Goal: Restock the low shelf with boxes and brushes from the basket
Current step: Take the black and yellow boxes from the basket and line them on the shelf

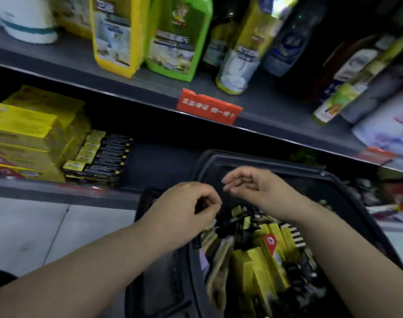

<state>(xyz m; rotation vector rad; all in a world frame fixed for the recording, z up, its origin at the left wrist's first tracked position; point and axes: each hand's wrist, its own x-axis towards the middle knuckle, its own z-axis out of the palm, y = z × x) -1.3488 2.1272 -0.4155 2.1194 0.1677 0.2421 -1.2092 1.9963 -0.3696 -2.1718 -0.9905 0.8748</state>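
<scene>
- Black plastic basket (347,191) sits on the floor against the low shelf (159,161), packed with yellow boxes (264,267) and dark brush packs (239,221) (blurred).
- Left hand (186,203) hovers over the basket's near rim, fingers curled loosely, gripping nothing.
- Right hand (253,184) hangs above the basket, fingers half-bent, empty.
- Stacked yellow boxes (30,134) and black-and-yellow packs (99,157) fill the shelf's left end.

Red paper tag (209,109) on the upper shelf's front edge: white Chinese characters, too blurred to read.
Yellow and green bottle labels (170,45): print illegible.
Yellow cardboard boxes (24,127): no readable text.
</scene>
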